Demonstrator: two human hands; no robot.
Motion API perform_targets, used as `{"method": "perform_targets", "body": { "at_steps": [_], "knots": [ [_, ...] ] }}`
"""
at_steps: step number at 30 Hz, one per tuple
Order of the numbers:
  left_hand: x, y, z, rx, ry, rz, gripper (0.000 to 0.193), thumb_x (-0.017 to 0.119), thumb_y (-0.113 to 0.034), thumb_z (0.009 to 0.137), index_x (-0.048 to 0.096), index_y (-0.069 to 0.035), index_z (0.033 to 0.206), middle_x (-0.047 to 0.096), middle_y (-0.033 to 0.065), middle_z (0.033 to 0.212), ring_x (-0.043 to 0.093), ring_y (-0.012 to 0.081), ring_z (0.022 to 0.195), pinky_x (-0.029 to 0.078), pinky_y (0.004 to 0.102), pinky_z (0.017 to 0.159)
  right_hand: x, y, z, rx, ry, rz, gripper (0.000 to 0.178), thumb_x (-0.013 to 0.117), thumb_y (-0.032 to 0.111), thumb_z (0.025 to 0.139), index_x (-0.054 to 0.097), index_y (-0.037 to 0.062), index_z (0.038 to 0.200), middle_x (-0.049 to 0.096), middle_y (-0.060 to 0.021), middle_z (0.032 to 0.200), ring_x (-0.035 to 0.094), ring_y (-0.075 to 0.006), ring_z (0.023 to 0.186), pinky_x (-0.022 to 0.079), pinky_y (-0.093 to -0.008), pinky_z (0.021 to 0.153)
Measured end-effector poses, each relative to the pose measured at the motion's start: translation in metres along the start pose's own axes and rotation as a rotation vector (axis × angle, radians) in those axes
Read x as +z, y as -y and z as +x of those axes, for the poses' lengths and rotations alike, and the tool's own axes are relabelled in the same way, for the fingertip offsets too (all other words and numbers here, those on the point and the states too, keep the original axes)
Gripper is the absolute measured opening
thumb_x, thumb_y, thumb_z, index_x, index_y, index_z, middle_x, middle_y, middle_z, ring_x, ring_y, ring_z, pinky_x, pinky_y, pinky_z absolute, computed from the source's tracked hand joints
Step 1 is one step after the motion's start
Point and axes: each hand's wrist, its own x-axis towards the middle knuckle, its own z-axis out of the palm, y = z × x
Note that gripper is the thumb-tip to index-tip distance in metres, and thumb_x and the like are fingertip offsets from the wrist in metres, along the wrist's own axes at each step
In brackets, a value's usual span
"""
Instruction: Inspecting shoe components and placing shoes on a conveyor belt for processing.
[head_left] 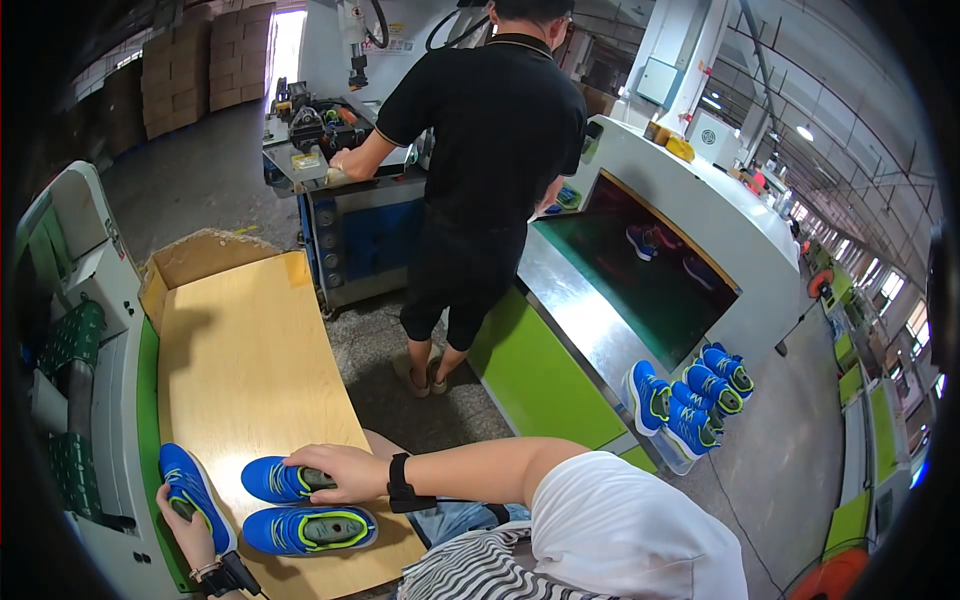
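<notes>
Three blue sneakers with lime-green trim and grey-green shoe lasts inside are on the near end of the wooden table. My left hand [187,528] is closed around the opening of the leftmost sneaker [190,476], which lies at the table's left edge. With thumb and fingers, my right hand [345,473] grips the collar and heel of the upper sneaker [268,481], its toe pointing left. Just below it and parallel, the third sneaker [282,530] stands on its sole, untouched. Dark bands are on both my wrists.
Beyond the wooden table [240,350], a person in black [490,140] stands at a workbench. To the right is a conveyor [590,290] running from a tunnel machine, with several blue sneakers [690,400] at its near end. A white-and-green machine [110,300] borders the table's left.
</notes>
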Motion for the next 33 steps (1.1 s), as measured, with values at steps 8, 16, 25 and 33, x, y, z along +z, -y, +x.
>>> {"method": "perform_targets", "body": {
  "at_steps": [8, 16, 25, 33],
  "knots": [
    [0.003, 0.012, -0.004, 0.066, -0.071, 0.174, 0.064, 0.057, 0.006, 0.085, 0.037, -0.003, 0.145, 0.039, 0.0201, 0.145, 0.038, 0.0384, 0.137, 0.029, 0.0447, 0.116, 0.004, 0.001, 0.0, -0.006, -0.038, -0.004, 0.061, 0.071, 0.018, 0.085, 0.048, 0.0061, 0.14, 0.055, -0.017, 0.138, 0.053, -0.0353, 0.127, 0.043, -0.0427, 0.108],
    [0.004, 0.006, -0.005, 0.127, -0.048, 0.175, 0.063, 0.057, 0.005, 0.086, 0.036, -0.002, 0.145, 0.035, 0.0195, 0.148, 0.035, 0.0389, 0.139, 0.028, 0.0458, 0.117, 0.0, 0.004, -0.003, 0.002, -0.063, -0.01, 0.06, 0.071, 0.017, 0.084, 0.049, 0.0059, 0.139, 0.056, -0.0168, 0.138, 0.054, -0.0351, 0.126, 0.043, -0.0425, 0.108],
    [0.001, 0.001, -0.007, 0.093, -0.017, 0.207, 0.067, 0.058, 0.004, 0.087, 0.035, -0.007, 0.148, 0.028, 0.0219, 0.154, 0.029, 0.0411, 0.144, 0.027, 0.0473, 0.118, 0.0, 0.007, -0.003, 0.019, -0.081, -0.001, 0.059, 0.072, 0.017, 0.084, 0.051, 0.0065, 0.138, 0.057, -0.0159, 0.137, 0.055, -0.0342, 0.125, 0.044, -0.0422, 0.107],
    [0.002, -0.001, -0.009, 0.084, -0.019, 0.24, 0.068, 0.058, 0.004, 0.086, 0.034, -0.008, 0.149, 0.025, 0.0225, 0.156, 0.029, 0.0422, 0.145, 0.027, 0.0481, 0.118, 0.003, 0.005, -0.003, 0.016, -0.103, -0.012, 0.058, 0.073, 0.02, 0.084, 0.052, 0.0069, 0.137, 0.058, -0.015, 0.136, 0.055, -0.0341, 0.124, 0.044, -0.0423, 0.106]
  ]
}}
